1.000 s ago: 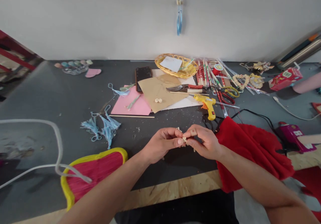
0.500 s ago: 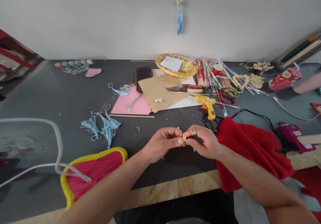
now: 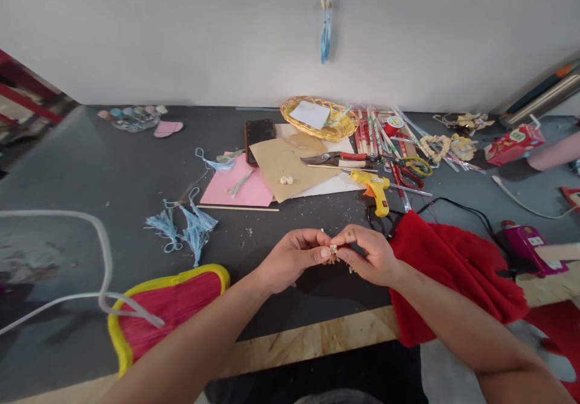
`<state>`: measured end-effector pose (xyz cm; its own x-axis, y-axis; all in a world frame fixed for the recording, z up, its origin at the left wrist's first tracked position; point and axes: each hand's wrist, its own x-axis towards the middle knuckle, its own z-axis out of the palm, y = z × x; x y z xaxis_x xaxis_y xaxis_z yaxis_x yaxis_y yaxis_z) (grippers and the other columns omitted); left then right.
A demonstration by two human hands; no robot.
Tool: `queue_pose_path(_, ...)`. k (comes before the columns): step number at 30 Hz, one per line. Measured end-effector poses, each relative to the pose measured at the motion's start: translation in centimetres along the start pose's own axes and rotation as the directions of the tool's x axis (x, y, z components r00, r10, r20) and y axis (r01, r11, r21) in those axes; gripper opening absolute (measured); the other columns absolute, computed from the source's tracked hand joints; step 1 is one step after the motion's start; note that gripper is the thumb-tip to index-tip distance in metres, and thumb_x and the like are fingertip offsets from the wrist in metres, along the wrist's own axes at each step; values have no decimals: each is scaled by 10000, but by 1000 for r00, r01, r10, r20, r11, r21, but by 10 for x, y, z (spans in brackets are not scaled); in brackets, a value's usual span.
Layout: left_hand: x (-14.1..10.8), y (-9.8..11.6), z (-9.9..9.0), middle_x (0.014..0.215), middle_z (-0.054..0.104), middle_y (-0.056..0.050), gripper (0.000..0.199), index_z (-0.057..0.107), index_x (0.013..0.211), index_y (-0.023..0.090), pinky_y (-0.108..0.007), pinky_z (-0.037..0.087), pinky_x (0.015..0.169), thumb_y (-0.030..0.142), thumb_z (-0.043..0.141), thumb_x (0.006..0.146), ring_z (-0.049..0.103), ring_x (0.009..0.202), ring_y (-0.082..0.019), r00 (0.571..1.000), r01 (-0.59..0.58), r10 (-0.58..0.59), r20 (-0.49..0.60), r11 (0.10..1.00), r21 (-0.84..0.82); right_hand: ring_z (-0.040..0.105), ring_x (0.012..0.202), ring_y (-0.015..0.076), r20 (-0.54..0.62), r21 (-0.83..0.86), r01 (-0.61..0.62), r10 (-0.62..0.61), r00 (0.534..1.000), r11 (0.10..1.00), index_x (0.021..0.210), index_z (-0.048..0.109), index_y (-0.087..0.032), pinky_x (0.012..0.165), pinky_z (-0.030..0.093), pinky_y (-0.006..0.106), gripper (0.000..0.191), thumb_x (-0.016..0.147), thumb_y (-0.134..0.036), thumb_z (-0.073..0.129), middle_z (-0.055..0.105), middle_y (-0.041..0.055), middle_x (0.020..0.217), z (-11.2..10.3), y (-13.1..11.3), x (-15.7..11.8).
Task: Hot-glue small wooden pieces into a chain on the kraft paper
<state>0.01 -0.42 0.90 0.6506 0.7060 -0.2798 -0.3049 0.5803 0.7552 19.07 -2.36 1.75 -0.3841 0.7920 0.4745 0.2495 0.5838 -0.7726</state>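
Note:
My left hand (image 3: 301, 253) and my right hand (image 3: 367, 254) meet above the near part of the dark table. Thumbs and fingers of both pinch a small cream flower-shaped piece (image 3: 334, 250) between them. More pale bits stick out below and beside the fingertips; much of the work is covered by the fingers. Beyond the hands, two similar cream flower pieces (image 3: 286, 180) lie on a brown paper sheet (image 3: 267, 156). A yellow hot glue gun (image 3: 374, 189) rests on its side past my right hand.
Blue tassels (image 3: 194, 229) lie left, near a yellow-rimmed pink piece (image 3: 170, 295) and a white cable (image 3: 106, 253). Pruning shears (image 3: 338, 159), scissors (image 3: 410, 171) and a wicker basket (image 3: 319, 120) are at the back. Red cloth (image 3: 453, 277) lies under my right forearm.
Both hands stay nearly in place, still pinching. The small flower-shaped piece has turned slightly between the fingertips. The view has shifted very little.

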Motion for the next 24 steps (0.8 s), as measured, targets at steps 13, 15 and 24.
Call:
queue_pose_path(13,0,-1,0,648,654,-13,216,692,717,118,-227,413,634,280,827,666,555,617,-100,1000,0,1,-30,999,39,648,692,131,9,-23,-1,1,1000,1000,950,617,-189,650,539,237,99,934,-235,532,674,36,766,2,1,-1)
queue_pose_path(15,0,-1,0,650,657,-16,215,692,712,117,-225,413,634,279,826,668,556,620,-100,1000,-3,4,-30,999,47,647,688,129,5,-22,1,-1,1000,1000,952,614,-189,645,538,234,100,937,-238,528,670,33,762,2,1,-1)
queue_pose_path(24,0,0,1,659,660,-13,204,698,726,113,-214,416,645,270,821,681,563,631,-90,1000,12,-11,-14,999,33,634,687,129,32,17,-14,13,999,1000,946,618,-180,656,533,239,117,934,-253,527,662,40,761,0,0,0)
